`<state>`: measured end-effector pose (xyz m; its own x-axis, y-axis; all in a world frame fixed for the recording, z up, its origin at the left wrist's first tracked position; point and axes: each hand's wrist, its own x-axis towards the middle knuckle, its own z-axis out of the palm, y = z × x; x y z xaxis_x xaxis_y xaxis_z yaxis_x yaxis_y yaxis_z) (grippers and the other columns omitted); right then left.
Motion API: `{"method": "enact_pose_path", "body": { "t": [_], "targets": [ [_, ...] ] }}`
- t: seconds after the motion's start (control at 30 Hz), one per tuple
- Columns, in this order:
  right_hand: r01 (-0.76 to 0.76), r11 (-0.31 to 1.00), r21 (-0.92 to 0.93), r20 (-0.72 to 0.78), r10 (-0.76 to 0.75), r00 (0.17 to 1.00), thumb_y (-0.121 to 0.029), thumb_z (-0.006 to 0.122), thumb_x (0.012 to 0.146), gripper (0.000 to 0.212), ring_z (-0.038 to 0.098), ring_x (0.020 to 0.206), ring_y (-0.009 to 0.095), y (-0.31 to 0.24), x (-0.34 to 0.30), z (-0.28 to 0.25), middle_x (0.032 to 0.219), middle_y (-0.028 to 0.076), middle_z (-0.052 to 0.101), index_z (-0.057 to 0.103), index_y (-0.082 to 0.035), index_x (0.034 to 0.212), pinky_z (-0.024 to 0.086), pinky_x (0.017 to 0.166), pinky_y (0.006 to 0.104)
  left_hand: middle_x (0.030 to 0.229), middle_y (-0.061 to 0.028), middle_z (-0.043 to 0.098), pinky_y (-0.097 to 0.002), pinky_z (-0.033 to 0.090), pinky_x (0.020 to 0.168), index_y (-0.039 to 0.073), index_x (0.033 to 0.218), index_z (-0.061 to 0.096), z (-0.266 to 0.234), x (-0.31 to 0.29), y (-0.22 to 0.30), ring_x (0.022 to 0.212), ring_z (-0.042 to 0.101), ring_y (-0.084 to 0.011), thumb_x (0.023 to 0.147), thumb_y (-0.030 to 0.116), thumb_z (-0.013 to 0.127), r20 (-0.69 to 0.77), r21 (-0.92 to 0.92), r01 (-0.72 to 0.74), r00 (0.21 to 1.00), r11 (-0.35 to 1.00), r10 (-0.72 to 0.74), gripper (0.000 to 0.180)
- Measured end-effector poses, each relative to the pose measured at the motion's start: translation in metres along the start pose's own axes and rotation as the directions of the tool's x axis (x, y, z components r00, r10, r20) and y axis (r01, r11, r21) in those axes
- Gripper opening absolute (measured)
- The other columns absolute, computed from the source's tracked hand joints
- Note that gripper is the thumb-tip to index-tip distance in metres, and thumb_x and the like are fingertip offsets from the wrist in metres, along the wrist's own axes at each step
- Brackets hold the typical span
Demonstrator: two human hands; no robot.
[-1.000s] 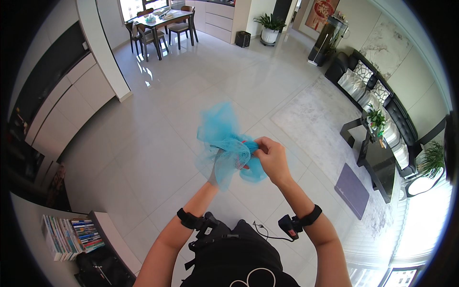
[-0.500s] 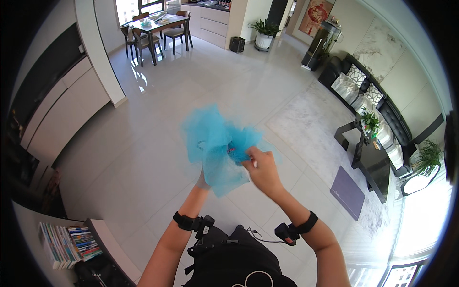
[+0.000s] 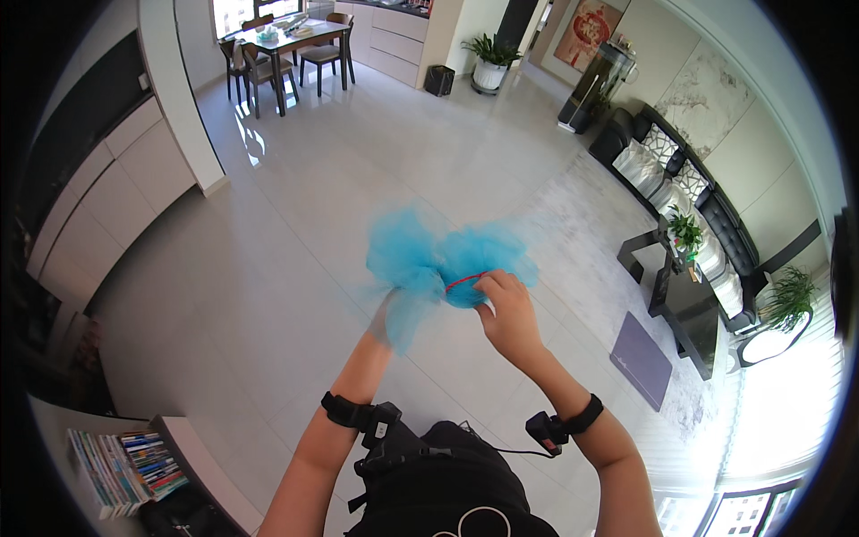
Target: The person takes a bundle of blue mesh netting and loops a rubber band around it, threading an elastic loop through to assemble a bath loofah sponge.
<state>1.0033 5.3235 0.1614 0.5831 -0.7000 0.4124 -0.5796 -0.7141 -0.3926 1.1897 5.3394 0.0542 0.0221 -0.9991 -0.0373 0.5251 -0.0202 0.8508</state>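
Observation:
A bunch of sheer blue tulle (image 3: 403, 251) is held up in front of me, gathered at its middle into two puffy lobes. My left hand (image 3: 392, 309) is mostly veiled by the cloth and grips the gathered part from below; its fingers are largely hidden. A thin red cord (image 3: 465, 280) runs taut from the gather across the right lobe to my right hand (image 3: 510, 313). The fingers of that hand are pinched on the cord, beside the tulle. Where the cord's other end goes is covered by the cloth.
Below my hands is a glossy tiled floor (image 3: 268, 331). To the right lie a purple mat (image 3: 642, 362), a dark low table (image 3: 689, 309) and a black sofa (image 3: 725, 219). White cabinets (image 3: 134, 179) line the left, above a shelf of books (image 3: 130, 470). A dining table (image 3: 295, 36) stands far back.
My right hand has moved right and slightly up, drawing the red cord out into a visible line. The tulle has spread to the right, and its lower flap has narrowed.

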Motion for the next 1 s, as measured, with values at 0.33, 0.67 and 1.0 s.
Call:
{"method": "enact_pose_path", "body": {
  "t": [0.33,0.67,1.0],
  "targets": [
    [-0.233,0.729,0.644,0.094,0.226,0.970,0.008,0.062,0.075,0.020,0.056,0.102,0.019,0.059,0.043,0.016,0.105,0.008,0.061,0.059,0.000,0.093,0.043,0.090,0.0319,0.109,-0.0058,0.056,-0.0357,0.052,0.079,0.008,0.113,0.051,0.047,0.053,0.028,0.103,0.058,-0.0210,0.092,0.018,0.057,0.047,-0.452,0.121,0.993,0.884,-0.112,0.025],
    [-0.396,0.284,0.874,0.308,0.307,0.900,-0.004,0.062,0.083,0.011,0.054,0.099,0.014,0.143,0.152,-0.014,0.100,0.006,0.061,0.060,0.004,0.092,0.040,0.088,0.0281,0.112,-0.0045,0.054,-0.0323,0.045,0.093,0.008,0.111,0.053,0.056,0.192,0.055,0.107,0.052,-0.0161,0.089,0.000,0.054,-0.070,-0.515,-0.087,0.996,0.853,0.060,0.023],
    [-0.449,-0.283,0.848,0.525,0.566,0.636,-0.010,0.063,0.084,0.030,0.055,0.094,0.019,0.284,0.249,0.052,0.104,0.010,0.057,0.051,0.000,0.110,0.043,0.086,0.0355,0.109,0.0012,0.054,-0.0335,0.036,0.101,0.012,0.112,0.053,0.078,0.338,0.042,0.107,0.050,-0.0119,0.091,0.006,0.056,-0.153,-0.292,-0.232,0.969,0.928,0.194,0.022]
  ]
}}
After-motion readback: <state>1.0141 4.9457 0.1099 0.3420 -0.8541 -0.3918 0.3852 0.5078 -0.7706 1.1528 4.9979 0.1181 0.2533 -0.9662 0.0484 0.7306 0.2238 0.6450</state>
